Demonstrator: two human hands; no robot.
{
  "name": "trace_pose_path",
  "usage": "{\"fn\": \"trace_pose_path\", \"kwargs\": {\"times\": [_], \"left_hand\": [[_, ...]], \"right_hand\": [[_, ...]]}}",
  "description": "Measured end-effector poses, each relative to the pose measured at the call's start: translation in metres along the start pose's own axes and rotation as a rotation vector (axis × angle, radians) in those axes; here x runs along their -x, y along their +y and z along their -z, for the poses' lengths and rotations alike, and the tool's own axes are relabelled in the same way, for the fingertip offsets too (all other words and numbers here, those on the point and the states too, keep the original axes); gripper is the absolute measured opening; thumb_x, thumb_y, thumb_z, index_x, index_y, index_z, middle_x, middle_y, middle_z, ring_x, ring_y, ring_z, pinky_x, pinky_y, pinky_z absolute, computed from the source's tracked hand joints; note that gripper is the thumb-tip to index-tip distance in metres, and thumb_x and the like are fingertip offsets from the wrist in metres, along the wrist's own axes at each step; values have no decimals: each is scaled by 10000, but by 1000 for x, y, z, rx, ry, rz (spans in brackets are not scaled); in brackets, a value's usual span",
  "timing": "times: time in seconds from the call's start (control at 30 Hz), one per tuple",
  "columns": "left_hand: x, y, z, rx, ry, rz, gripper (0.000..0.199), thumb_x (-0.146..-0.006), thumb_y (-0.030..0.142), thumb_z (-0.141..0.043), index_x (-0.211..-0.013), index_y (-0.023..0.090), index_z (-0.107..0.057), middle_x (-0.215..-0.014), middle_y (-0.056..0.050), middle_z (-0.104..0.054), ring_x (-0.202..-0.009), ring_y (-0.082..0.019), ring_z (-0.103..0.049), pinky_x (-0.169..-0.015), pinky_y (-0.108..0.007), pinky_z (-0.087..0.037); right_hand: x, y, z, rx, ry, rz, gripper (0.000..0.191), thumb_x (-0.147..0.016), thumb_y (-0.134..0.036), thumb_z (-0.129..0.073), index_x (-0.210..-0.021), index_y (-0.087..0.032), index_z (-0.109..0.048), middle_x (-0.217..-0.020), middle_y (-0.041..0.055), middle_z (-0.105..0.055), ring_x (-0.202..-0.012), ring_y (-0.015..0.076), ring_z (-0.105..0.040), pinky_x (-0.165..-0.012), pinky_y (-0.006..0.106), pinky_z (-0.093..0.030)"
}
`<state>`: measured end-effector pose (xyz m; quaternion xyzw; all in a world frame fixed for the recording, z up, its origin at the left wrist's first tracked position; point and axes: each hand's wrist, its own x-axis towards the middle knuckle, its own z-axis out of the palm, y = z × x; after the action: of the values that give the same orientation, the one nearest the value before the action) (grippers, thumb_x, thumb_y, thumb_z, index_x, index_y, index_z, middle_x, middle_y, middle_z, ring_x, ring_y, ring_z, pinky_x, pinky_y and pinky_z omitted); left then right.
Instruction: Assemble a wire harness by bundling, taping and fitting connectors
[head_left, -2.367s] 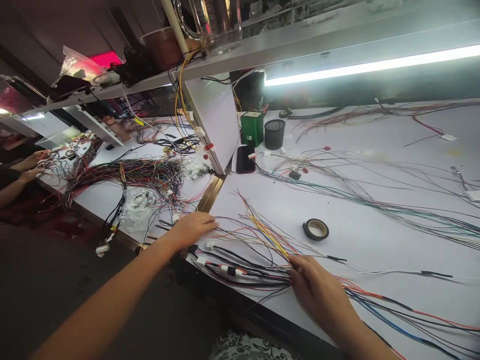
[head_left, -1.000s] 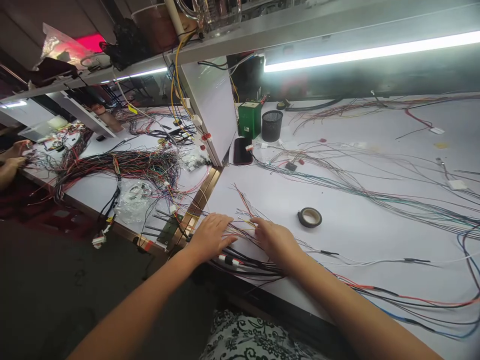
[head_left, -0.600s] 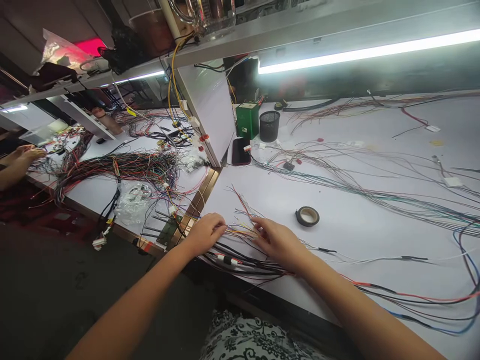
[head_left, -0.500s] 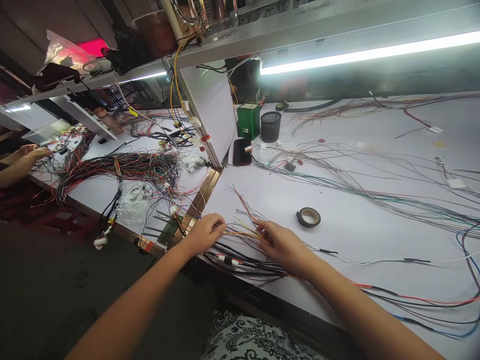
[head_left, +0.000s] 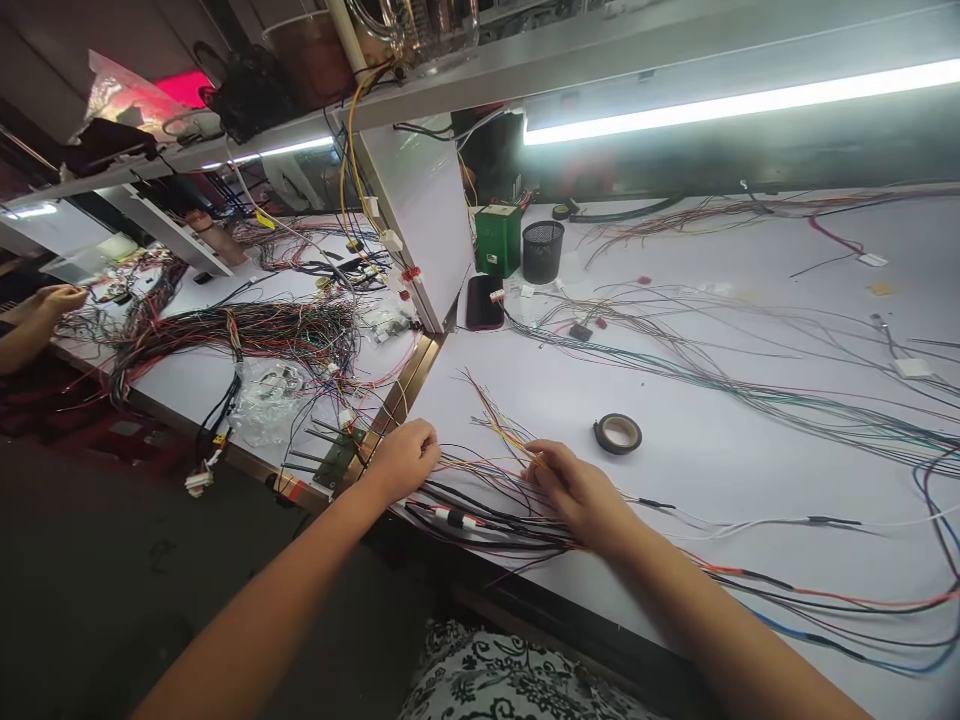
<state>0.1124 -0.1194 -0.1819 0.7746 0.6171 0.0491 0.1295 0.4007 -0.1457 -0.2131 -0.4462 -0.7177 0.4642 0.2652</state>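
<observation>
My left hand [head_left: 406,460] is closed around the left end of a spread of thin wires [head_left: 480,466] near the table's front edge. Its fingertips curl away from view. To the right, my right hand [head_left: 577,490] pinches a small bunch of red, yellow and white wires [head_left: 506,428], whose loose ends fan out to the upper left. Below both hands runs a bundle of black cables [head_left: 517,522]. A connector with white ends and a black middle [head_left: 456,518] lies among them.
A roll of black tape [head_left: 618,434] lies right of my hands. Behind are a phone [head_left: 484,303], a green box [head_left: 497,240] and a mesh cup [head_left: 541,252]. Long wires [head_left: 720,375] cross the right side. At left, a wire heap [head_left: 255,335] and another person's hands [head_left: 60,300].
My right hand has shifted slightly right, and the yellow wires now lie with the red and white ones in its pinch. My left hand has moved slightly left and closed more.
</observation>
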Motion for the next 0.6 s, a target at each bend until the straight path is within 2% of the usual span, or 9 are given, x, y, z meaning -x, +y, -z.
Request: {"fn": "trace_pose_path", "kwargs": {"times": [0.17, 0.27, 0.37, 0.43, 0.53, 0.6], "left_hand": [[3, 2, 3, -99, -28, -71, 119, -783, 178, -485, -692, 179, -562, -874, -70, -593, -858, -222, -540, -802, -357, -423], [6, 9, 4, -184, -56, -141, 135, -789, 169, -500, -813, 162, -632, -994, -97, -611, -931, -246, -551, -858, -395, -430], [7, 23, 3, -145, -69, -258, 299, -810, 175, -519, -1090, 169, -625, -1135, -86, -616, -1053, -243, -543, -953, -404, -413], [6, 36, 0, -81, -71, -330, 353, -851, 248, -537, -1194, 178, -583, -1189, -79, -613, -1100, -240, -535, -983, -405, -404], [2, 55, -8, -24, -56, -409, 396, -899, 380, -530, -1241, 181, -552, -1182, -80, -625, -1089, -241, -547, -956, -403, -424], [-2, 63, -15, -5, -48, -466, 332, -926, 371, -502, -1188, 184, -581, -1135, -71, -643, -1053, -228, -562, -919, -381, -440]], "right_hand": [[0, 4, -3, 18, 10, 25, 387, -993, -356, -334, -1372, -287, -363, -1101, 39, -687, -943, 176, -652, -835, 340, -497], [-1, 0, -6, 94, 15, 4, 407, -987, -387, -348, -1380, -287, -380, -1108, 43, -690, -974, 206, -650, -845, 372, -495], [-2, -4, -7, 124, 14, 7, 417, -987, -394, -342, -1378, -263, -397, -1043, 47, -704, -913, 219, -662, -801, 375, -504], [-3, -6, -7, 139, 20, 28, 414, -987, -380, -332, -1369, -242, -412, -1014, 51, -706, -889, 221, -662, -782, 369, -504], [-3, -6, -7, 155, 31, 47, 403, -984, -363, -338, -1356, -234, -424, -1028, 52, -705, -907, 223, -659, -776, 363, -503], [-3, -5, -7, 155, 36, 50, 399, -984, -348, -341, -1360, -238, -416, -1060, 51, -703, -926, 221, -658, -781, 361, -505]]}}
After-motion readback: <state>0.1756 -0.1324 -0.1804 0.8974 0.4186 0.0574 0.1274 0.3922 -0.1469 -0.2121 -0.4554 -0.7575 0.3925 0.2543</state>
